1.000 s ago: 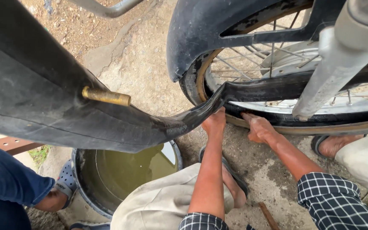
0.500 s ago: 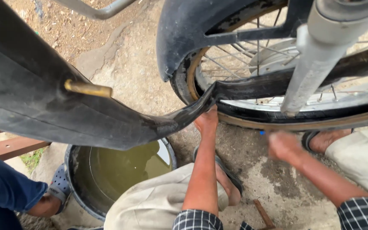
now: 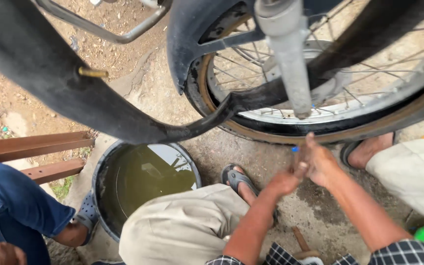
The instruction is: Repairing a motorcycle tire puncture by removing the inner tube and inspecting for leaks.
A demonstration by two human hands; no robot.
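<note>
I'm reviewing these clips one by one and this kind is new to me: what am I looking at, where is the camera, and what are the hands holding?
The camera sits on a person's head and looks down at their own two bare hands. The left hand and right hand meet just below a spoked wheel, pinching something small and blue; what it is cannot be told. A black inner tube with a brass valve hangs out of the tyre across the view. On the ground stands a tub of murky water. The blue-trousered leg at the left edge belongs to another person.
</note>
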